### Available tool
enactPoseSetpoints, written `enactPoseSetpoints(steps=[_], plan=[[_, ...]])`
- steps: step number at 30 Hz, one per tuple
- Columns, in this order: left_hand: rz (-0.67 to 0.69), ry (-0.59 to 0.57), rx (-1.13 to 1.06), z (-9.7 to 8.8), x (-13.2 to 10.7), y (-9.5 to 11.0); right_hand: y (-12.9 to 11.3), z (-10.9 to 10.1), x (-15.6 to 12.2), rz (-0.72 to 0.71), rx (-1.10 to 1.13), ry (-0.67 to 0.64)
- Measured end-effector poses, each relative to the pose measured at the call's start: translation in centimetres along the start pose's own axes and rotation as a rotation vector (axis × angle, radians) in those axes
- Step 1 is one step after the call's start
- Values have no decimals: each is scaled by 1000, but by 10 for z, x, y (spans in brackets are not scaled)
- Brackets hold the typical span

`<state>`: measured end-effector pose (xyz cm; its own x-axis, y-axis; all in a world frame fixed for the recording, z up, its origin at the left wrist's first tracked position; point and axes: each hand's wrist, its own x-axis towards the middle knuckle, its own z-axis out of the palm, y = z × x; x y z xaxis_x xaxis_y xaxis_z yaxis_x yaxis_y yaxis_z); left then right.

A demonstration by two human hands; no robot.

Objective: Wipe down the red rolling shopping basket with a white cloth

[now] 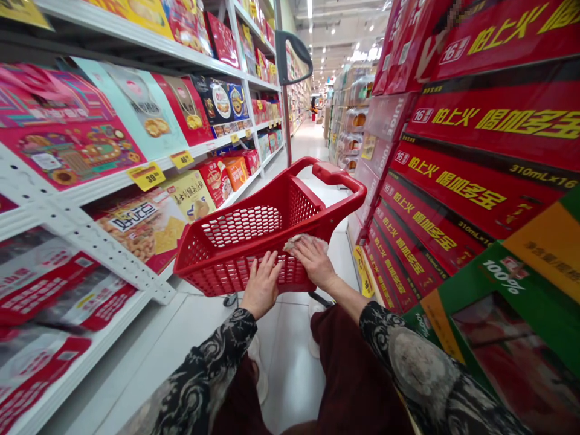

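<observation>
A red plastic shopping cart (pixel 254 244) stands across the aisle in front of me, with its handle to the right. My left hand (pixel 263 284) lies with its fingers stretched out on the near side wall of the basket. Farther right, my right hand (pixel 313 258) presses a whitish cloth (pixel 294 240) flat against the upper part of the same wall. Part of the cloth is hidden under the fingers. No goods show inside the basket.
White shelves (pixel 95 193) with boxed snacks and yellow price tags line the left. Stacked red drink cartons (pixel 453 181) and a green box (pixel 512 296) crowd the right. Behind the cart rises a grey pole with a dark loop handle (pixel 294 57). A person (pixel 313 107) is far down the aisle.
</observation>
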<state>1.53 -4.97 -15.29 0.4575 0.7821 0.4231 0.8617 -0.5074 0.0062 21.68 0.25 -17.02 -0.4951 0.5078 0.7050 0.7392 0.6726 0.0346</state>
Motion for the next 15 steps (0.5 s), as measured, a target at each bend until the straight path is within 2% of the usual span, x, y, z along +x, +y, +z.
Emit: enactPoseSetpoints(steps=[4, 7, 9, 12, 15], plan=[[-74, -59, 30, 7, -17, -6, -5, 17, -25, -30, 39, -129], [-97, -83, 31, 7, -20, -6, -8, 15, -28, -31, 49, -158], [-105, -77, 10, 4, -17, -2, -10, 4, -20, -5, 64, -105], [-156, 14, -31, -2, -7, 0, -9, -22, 2, 117, 50, 84], [-334, 154, -38, -11, 8, -12, 3, -52, 24, 240, -5, 245]])
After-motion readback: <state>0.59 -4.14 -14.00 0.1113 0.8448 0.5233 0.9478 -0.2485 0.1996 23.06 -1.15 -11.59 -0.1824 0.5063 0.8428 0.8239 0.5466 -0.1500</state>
